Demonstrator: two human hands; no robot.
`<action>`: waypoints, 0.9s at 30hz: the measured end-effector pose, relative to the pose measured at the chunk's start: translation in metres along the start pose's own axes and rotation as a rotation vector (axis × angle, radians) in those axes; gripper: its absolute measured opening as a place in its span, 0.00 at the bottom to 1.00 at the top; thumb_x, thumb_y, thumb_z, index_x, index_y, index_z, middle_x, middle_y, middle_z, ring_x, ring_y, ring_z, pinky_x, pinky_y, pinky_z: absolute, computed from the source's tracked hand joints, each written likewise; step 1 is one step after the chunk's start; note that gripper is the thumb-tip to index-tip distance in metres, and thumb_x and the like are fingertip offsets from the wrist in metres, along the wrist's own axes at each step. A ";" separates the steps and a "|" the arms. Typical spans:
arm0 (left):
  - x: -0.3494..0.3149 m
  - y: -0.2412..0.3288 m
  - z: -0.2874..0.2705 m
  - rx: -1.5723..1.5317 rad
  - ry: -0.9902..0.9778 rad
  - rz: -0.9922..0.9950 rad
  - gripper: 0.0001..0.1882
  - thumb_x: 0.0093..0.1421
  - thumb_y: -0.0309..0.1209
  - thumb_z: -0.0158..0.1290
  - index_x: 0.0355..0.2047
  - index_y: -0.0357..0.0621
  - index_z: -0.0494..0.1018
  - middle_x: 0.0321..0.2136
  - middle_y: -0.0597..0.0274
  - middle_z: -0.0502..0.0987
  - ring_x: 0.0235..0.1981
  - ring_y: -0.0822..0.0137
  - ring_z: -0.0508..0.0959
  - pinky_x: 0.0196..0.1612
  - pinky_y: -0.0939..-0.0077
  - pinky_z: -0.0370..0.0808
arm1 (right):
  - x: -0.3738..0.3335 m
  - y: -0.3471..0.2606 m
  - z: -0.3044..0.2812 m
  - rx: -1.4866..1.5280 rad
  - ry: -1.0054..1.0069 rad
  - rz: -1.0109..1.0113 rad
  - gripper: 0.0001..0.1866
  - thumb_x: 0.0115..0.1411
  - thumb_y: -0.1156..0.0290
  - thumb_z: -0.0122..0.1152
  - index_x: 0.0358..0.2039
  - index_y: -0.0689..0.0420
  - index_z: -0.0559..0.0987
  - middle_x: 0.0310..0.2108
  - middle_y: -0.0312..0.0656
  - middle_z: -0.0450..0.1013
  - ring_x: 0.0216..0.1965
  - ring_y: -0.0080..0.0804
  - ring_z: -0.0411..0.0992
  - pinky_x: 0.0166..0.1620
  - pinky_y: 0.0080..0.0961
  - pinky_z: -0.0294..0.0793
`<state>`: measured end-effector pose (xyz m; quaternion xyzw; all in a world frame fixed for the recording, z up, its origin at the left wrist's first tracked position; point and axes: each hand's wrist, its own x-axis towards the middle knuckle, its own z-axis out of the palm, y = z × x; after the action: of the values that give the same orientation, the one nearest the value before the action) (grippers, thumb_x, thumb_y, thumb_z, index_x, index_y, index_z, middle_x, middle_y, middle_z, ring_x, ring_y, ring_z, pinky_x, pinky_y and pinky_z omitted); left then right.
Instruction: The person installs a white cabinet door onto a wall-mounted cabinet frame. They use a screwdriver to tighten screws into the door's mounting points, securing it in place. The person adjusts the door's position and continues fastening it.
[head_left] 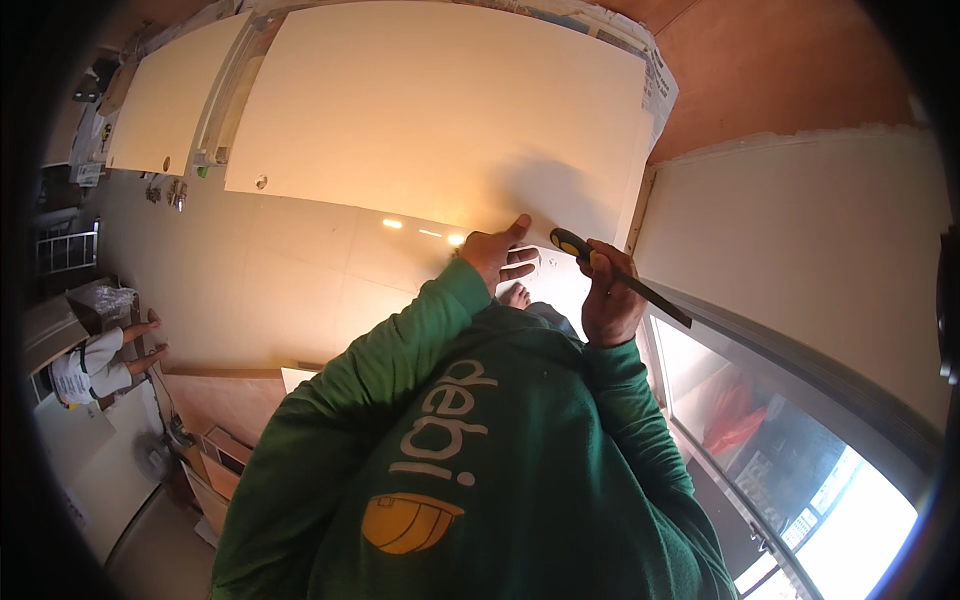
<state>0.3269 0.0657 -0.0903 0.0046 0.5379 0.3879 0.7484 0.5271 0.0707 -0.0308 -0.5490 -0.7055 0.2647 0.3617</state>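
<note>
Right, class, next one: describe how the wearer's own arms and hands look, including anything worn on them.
Both arms are covered by long, plain dark green sleeves of a sweatshirt, ending in green cuffs at the wrists. The left hand and right hand wear no gloves.

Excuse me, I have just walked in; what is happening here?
A person in a green sweatshirt grips a flat-bladed tool with a black-and-yellow handle in the right hand. The left hand is open and empty, near the edge of a large pale panel. Another person's legs show at the far left.
</note>
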 end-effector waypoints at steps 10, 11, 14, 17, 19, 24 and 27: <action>-0.002 0.008 0.000 0.003 -0.012 -0.028 0.34 0.63 0.54 0.66 0.58 0.44 0.70 0.49 0.58 0.76 0.52 0.60 0.80 0.50 0.65 0.82 | -0.003 -0.002 0.016 0.025 0.088 0.081 0.16 0.76 0.66 0.53 0.49 0.68 0.79 0.41 0.49 0.81 0.36 0.37 0.85 0.42 0.28 0.86; 0.000 0.007 0.000 -0.001 -0.026 -0.040 0.34 0.63 0.54 0.66 0.58 0.44 0.70 0.49 0.59 0.75 0.52 0.60 0.80 0.50 0.65 0.82 | -0.009 0.000 0.009 0.012 0.085 0.119 0.16 0.77 0.65 0.52 0.49 0.67 0.79 0.40 0.49 0.82 0.36 0.36 0.85 0.42 0.28 0.86; 0.002 0.002 -0.007 -0.014 -0.033 -0.073 0.35 0.63 0.53 0.66 0.59 0.43 0.69 0.50 0.59 0.74 0.52 0.60 0.80 0.52 0.65 0.82 | 0.009 -0.036 -0.008 0.042 0.140 0.112 0.18 0.78 0.64 0.48 0.49 0.67 0.79 0.40 0.48 0.83 0.37 0.37 0.85 0.42 0.28 0.86; -0.002 0.011 -0.003 -0.003 -0.026 -0.067 0.35 0.64 0.53 0.66 0.59 0.42 0.69 0.51 0.60 0.74 0.52 0.61 0.80 0.53 0.64 0.81 | 0.008 -0.032 -0.001 0.064 0.203 0.064 0.15 0.78 0.67 0.50 0.48 0.66 0.79 0.40 0.47 0.82 0.37 0.37 0.85 0.42 0.28 0.86; 0.000 0.012 -0.003 -0.003 -0.022 -0.075 0.34 0.64 0.53 0.66 0.60 0.43 0.69 0.51 0.60 0.74 0.53 0.61 0.80 0.52 0.64 0.82 | 0.001 -0.009 0.018 -0.050 0.085 0.085 0.12 0.76 0.70 0.53 0.48 0.64 0.80 0.38 0.47 0.82 0.35 0.34 0.85 0.40 0.29 0.86; -0.007 0.009 -0.006 0.002 -0.027 -0.090 0.32 0.64 0.50 0.66 0.59 0.46 0.70 0.51 0.64 0.74 0.51 0.62 0.80 0.52 0.64 0.81 | 0.003 -0.020 0.011 -0.089 0.031 0.049 0.12 0.75 0.69 0.56 0.48 0.64 0.81 0.38 0.45 0.82 0.35 0.31 0.84 0.38 0.27 0.86; -0.005 0.015 -0.003 0.005 -0.014 -0.095 0.29 0.64 0.49 0.67 0.57 0.48 0.71 0.50 0.67 0.74 0.51 0.62 0.80 0.51 0.64 0.80 | 0.009 -0.020 0.002 -0.023 0.037 0.102 0.12 0.73 0.69 0.58 0.48 0.63 0.82 0.38 0.46 0.82 0.36 0.33 0.83 0.39 0.28 0.83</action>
<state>0.3157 0.0721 -0.0810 -0.0163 0.5333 0.3503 0.7698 0.5123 0.0745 -0.0144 -0.5932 -0.6727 0.2645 0.3545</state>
